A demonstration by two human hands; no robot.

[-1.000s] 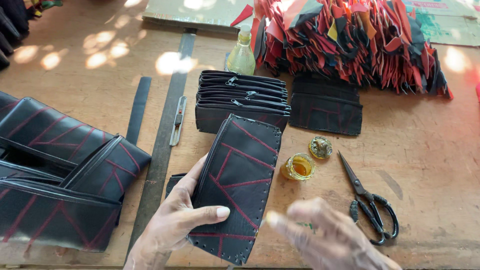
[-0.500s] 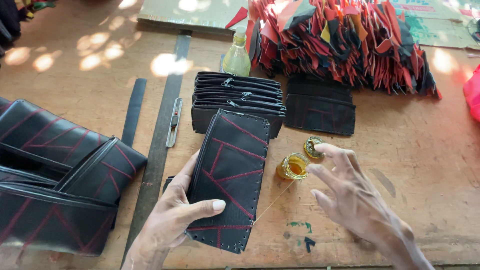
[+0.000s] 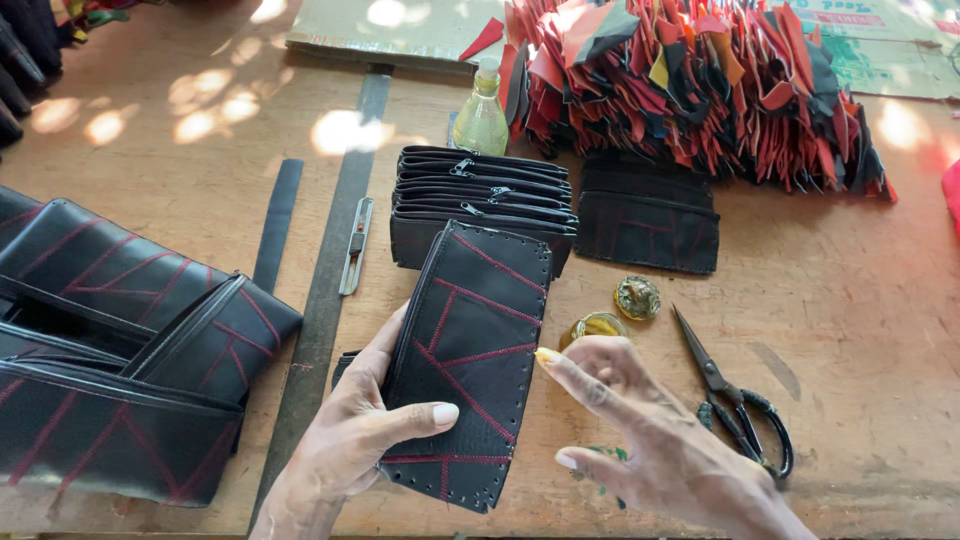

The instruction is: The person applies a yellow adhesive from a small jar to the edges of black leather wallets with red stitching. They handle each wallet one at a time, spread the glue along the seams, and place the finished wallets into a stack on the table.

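Observation:
My left hand [image 3: 352, 438] grips a black leather panel [image 3: 468, 352] with red stitched lines and punched holes along its edge, thumb across its front. My right hand [image 3: 640, 440] hovers just right of the panel with fingers spread; its index fingertip carries a yellowish dab and nearly touches the panel's right edge. Behind that hand sits a small open jar of yellow glue [image 3: 596, 325], with its lid [image 3: 637, 296] beside it.
A stack of black zippered pieces [image 3: 484, 200] and a flat black piece [image 3: 648, 218] lie behind. Scissors [image 3: 732, 396] rest at right, a long metal ruler [image 3: 330, 270] and a cutter [image 3: 353, 246] at left. Black stitched bags [image 3: 110, 350] fill the left; red-black scraps [image 3: 690, 80] and a bottle [image 3: 481, 112] stand behind.
My right hand went out to the glue jar and came back to the panel's right edge with a yellow dab on its fingertip. My left hand kept holding the panel.

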